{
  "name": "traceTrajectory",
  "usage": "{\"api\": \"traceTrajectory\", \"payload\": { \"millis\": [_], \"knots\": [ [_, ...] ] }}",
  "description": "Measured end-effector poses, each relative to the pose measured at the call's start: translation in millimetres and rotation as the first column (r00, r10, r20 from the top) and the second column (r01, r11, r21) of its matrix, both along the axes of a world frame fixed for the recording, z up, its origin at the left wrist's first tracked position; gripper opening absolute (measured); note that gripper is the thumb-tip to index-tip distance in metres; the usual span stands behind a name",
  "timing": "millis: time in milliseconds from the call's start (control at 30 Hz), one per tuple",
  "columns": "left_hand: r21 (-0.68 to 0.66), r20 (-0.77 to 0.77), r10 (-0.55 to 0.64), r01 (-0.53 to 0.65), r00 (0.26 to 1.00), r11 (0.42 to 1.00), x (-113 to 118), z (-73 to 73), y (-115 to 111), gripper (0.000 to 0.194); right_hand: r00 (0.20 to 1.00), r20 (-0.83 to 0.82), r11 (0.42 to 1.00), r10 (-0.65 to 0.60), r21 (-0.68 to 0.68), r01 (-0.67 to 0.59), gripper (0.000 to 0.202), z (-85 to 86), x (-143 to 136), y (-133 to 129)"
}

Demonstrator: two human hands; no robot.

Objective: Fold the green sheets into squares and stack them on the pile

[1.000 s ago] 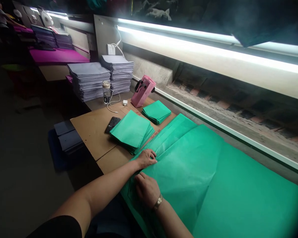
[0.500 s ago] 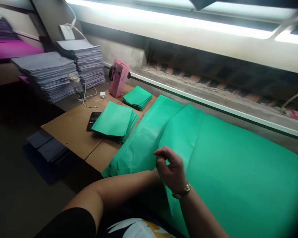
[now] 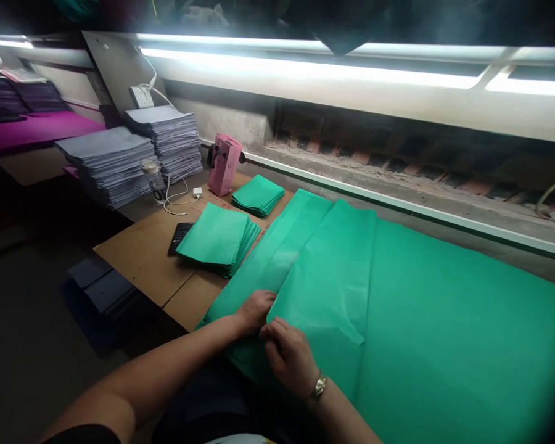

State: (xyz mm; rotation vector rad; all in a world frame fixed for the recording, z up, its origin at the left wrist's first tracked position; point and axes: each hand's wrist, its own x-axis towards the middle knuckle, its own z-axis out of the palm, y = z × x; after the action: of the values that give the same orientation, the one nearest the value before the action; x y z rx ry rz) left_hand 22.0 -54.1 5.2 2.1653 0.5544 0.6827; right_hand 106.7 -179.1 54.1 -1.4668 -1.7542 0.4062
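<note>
A big green sheet (image 3: 444, 320) covers the table in front of me, with a folded panel (image 3: 333, 271) laid over its left part. My left hand (image 3: 255, 310) presses on the sheet's near left edge, fingers bent. Close beside it, my right hand (image 3: 290, 356), with a watch on the wrist, pinches the near corner of the folded panel. Whether the left hand grips the sheet or only rests on it is unclear.
A stack of folded green sheets (image 3: 217, 238) and a smaller stack (image 3: 258, 195) lie on brown cardboard (image 3: 139, 253) to the left. Near them are a black phone (image 3: 180, 237), a pink device (image 3: 224, 163), a bottle (image 3: 153, 179) and tall grey stacks (image 3: 108, 161).
My right hand, raised with the sheet's edge half a second ago, has come down to the table. The folded panel now lies flat, and my left hand is back beside the right.
</note>
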Motion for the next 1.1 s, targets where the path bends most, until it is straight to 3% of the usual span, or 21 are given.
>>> {"api": "traceTrajectory", "payload": {
  "millis": [167,300,400,500,567,633,733,833,1100],
  "knots": [
    [-0.273,-0.237,0.048,-0.114,0.97,0.955,-16,2.5,29,0.062,0.958,0.238,0.983,0.16,-0.13,-0.131,0.018,-35.0,-28,15],
    [-0.187,-0.314,0.115,-0.18,0.942,0.966,-20,-10.0,32,0.066,0.968,0.181,0.982,0.175,-0.106,-0.158,0.032,-36.1,-19,17],
    [-0.079,-0.3,0.162,-0.193,0.94,0.978,-23,-16.5,34,0.061,0.971,0.224,0.996,-0.084,0.021,0.081,0.04,-30.4,32,13],
    [-0.039,-0.27,0.149,-0.165,0.951,0.985,-27,-19.2,36,0.061,0.806,0.432,0.912,-0.405,0.123,0.392,0.047,-37.8,101,8],
    [-0.005,-0.271,0.15,-0.157,0.951,0.988,-29,-20.0,35,0.062,0.671,0.559,0.842,-0.487,0.096,0.531,0.057,-50.3,139,2],
    [0.041,-0.28,0.157,-0.151,0.947,0.988,-30,-20.6,33,0.063,0.61,0.636,0.796,-0.473,0.011,0.605,0.062,-64.6,161,-4],
    [0.101,-0.31,0.182,-0.158,0.933,0.982,-31,-21.2,29,0.061,0.625,0.666,0.791,-0.407,-0.085,0.606,0.065,-81.9,174,-12],
    [0.151,-0.333,0.221,-0.179,0.917,0.972,-34,-22.5,25,0.058,0.632,0.662,0.805,-0.402,-0.074,0.589,0.067,-91.1,175,-15],
    [0.128,-0.246,0.273,-0.248,0.93,0.96,-40,-24.8,24,0.051,0.617,0.685,0.857,-0.387,0.02,0.515,0.069,-86.1,169,-14]
  ]
}}
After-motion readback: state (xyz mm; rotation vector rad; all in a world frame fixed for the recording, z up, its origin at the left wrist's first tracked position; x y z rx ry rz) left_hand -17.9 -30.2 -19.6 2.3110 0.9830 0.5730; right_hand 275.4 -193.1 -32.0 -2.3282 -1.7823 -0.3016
